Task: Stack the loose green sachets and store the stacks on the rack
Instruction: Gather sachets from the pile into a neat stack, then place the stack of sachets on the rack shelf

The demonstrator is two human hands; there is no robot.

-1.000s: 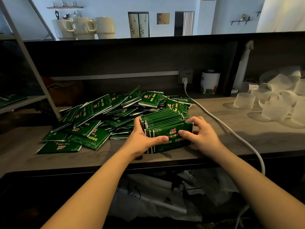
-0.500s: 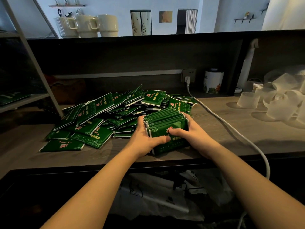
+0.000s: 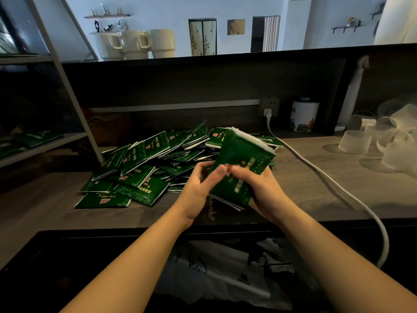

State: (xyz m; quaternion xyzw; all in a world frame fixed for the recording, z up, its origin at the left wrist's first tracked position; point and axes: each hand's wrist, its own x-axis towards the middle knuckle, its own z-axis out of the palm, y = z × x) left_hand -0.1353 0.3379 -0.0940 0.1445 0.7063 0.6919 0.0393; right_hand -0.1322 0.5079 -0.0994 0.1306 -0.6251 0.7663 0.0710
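A thick stack of green sachets (image 3: 242, 159) is lifted off the wooden counter (image 3: 316, 199) and tilted, its printed face toward me. My left hand (image 3: 199, 185) grips its lower left side. My right hand (image 3: 259, 186) holds it from below and on the right, thumb on the front. A loose pile of green sachets (image 3: 146, 168) lies on the counter behind and to the left. The rack (image 3: 45, 143) stands at the far left, with some green sachets (image 3: 33, 137) lying on its shelf.
A white power cable (image 3: 327, 184) runs from the wall socket (image 3: 269, 107) across the counter and over its front edge. Frosted plastic cups (image 3: 383, 143) crowd the right side. A white printed tin (image 3: 303, 118) stands by the back wall. Mugs (image 3: 135, 44) sit on the upper ledge.
Both hands squeezed the stack together on the counter, then raised it and tipped it up toward me. The view has shifted slightly.
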